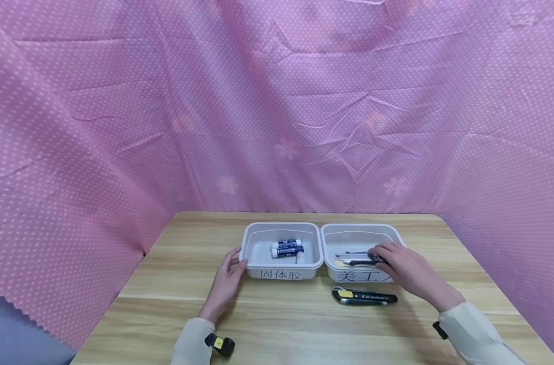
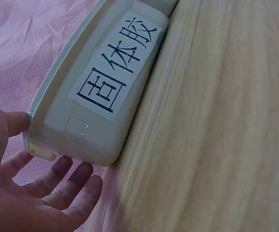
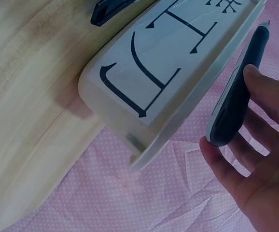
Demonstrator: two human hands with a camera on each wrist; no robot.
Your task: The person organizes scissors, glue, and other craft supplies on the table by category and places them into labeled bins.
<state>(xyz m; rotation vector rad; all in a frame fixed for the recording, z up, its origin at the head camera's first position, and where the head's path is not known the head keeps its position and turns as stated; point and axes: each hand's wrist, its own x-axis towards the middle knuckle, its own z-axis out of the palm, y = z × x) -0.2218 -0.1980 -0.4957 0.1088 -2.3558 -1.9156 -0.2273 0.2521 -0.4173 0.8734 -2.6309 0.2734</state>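
Note:
My right hand point(image 1: 403, 264) holds a black-and-grey utility knife point(image 3: 232, 104) between thumb and fingers, over the right white bin point(image 1: 363, 227). In the right wrist view the knife sits apart from the bin's rim, its tip angled upward. More of the bin's contents are partly hidden by that hand and the knife. At the near left corner of the left white bin point(image 1: 281, 224), my left hand point(image 1: 225, 282) has its thumb on the rim and fingers curved around the side. Inside that bin lie several glue sticks point(image 1: 288, 251), dark blue and white.
Another utility knife point(image 1: 364, 296), black with yellow, lies on the wooden table point(image 1: 277, 324) in front of the right bin. The bins stand side by side, with Chinese labels point(image 1: 280, 275) on their fronts. A pink dotted cloth point(image 1: 277, 126) hangs behind and at both sides.

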